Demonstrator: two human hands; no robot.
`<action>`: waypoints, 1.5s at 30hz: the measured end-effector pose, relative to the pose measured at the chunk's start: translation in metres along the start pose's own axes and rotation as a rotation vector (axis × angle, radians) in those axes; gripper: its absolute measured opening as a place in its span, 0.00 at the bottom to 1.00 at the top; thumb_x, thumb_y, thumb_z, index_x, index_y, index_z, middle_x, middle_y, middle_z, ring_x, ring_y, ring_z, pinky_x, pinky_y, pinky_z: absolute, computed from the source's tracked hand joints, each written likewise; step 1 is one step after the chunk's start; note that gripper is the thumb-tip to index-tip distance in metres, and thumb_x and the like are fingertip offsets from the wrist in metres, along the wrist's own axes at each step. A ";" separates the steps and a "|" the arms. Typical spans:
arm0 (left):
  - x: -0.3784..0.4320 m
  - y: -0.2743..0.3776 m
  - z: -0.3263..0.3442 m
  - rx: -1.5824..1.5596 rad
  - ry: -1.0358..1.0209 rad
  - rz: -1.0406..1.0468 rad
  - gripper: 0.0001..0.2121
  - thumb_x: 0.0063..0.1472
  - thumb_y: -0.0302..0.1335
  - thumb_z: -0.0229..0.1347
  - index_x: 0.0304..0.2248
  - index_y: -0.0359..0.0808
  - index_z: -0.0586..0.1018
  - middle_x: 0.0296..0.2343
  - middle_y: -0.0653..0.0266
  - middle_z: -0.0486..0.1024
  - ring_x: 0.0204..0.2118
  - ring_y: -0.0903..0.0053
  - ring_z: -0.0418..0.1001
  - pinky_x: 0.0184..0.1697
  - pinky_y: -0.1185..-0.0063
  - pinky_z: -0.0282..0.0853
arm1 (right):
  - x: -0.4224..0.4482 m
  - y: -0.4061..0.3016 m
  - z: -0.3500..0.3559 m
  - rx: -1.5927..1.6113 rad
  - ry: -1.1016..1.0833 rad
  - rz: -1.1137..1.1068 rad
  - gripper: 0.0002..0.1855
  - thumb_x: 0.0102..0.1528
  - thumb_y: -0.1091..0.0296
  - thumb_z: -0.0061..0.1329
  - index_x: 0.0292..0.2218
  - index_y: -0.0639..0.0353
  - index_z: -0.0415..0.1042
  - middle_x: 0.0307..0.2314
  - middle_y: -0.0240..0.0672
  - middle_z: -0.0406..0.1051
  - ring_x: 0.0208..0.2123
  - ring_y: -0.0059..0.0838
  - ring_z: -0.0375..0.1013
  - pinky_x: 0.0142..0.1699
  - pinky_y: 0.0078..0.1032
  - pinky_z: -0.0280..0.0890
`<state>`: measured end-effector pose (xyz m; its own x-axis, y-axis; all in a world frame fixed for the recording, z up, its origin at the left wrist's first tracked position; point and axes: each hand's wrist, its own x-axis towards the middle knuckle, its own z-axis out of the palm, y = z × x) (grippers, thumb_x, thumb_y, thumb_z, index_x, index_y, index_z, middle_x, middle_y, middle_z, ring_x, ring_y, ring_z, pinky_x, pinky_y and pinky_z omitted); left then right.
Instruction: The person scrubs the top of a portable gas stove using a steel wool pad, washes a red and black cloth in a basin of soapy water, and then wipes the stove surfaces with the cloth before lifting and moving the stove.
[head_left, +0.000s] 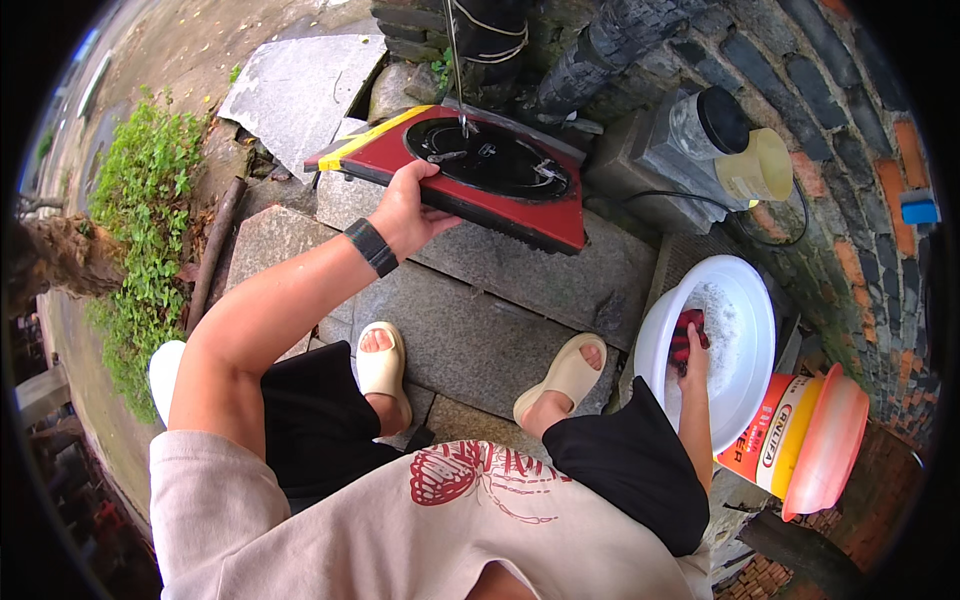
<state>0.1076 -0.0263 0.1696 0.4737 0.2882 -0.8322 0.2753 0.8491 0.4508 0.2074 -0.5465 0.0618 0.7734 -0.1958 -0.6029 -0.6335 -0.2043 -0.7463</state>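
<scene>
My left hand grips the near edge of a red panel with black sides, a yellow stripe at its left end and a round black plate set in its top. The panel is held tilted over stone slabs. A thin stream of water or a rod, I cannot tell which, comes down onto the black plate. At the right, my right hand is inside a white plastic basin, closed around a red and black cloth. Suds and water lie in the basin.
Behind the panel stand dark pipes. A lidded jar and a yellowish plastic container sit on a stone block beside the brick wall. A printed bucket and a pink basin are at the right. Green plants grow at the left.
</scene>
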 end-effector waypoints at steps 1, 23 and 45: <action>0.000 0.000 0.000 -0.009 -0.012 -0.001 0.21 0.50 0.36 0.53 0.40 0.31 0.66 0.42 0.49 0.67 0.47 0.56 0.65 0.54 0.59 0.58 | 0.004 -0.003 -0.008 -0.067 -0.034 0.004 0.23 0.48 0.46 0.53 0.39 0.53 0.69 0.29 0.29 0.71 0.27 0.22 0.69 0.25 0.24 0.63; -0.040 0.000 -0.014 0.070 -0.337 -0.121 0.17 0.50 0.29 0.54 0.40 0.32 0.68 0.40 0.49 0.69 0.45 0.56 0.69 0.50 0.61 0.64 | -0.036 -0.114 0.205 0.179 -0.800 0.255 0.29 0.54 0.44 0.44 0.48 0.58 0.65 0.42 0.37 0.69 0.41 0.33 0.68 0.47 0.35 0.61; 0.014 0.004 -0.080 0.055 -0.738 -0.257 0.20 0.52 0.30 0.48 0.46 0.35 0.68 0.41 0.60 0.73 0.43 0.69 0.72 0.49 0.67 0.63 | -0.167 -0.132 0.173 0.319 -0.661 0.327 0.22 0.52 0.60 0.44 0.46 0.62 0.62 0.43 0.40 0.67 0.46 0.38 0.66 0.54 0.39 0.59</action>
<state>0.0483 0.0167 0.1338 0.8176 -0.3002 -0.4914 0.4841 0.8204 0.3043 0.1658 -0.3209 0.2121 0.4664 0.4305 -0.7728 -0.8706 0.0689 -0.4871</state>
